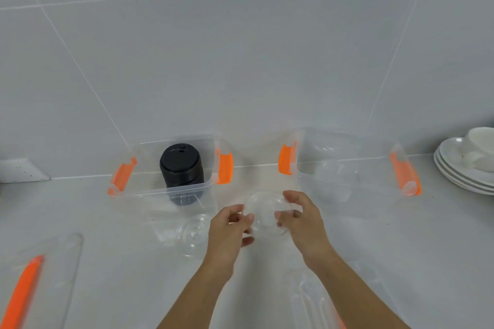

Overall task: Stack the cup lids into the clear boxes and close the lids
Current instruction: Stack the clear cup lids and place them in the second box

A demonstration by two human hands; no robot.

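Two open clear boxes with orange latches stand against the wall. The left box point(205, 184) holds a stack of black cup lids point(179, 165). Inside the right box point(302, 181) sit several clear dome lids point(334, 168). Between the boxes, just above the counter, my left hand point(230, 232) and my right hand point(302, 222) both grip a clear dome lid point(264, 211) by its rim. A further clear lid point(191, 232) lies on the counter left of my left hand.
A box cover with an orange strip point(29, 283) lies at the front left, another clear cover point(312, 304) at the front right. White plates with a cup point(465, 165) are stacked at the far right. A wall socket point(18, 169) sits at the left.
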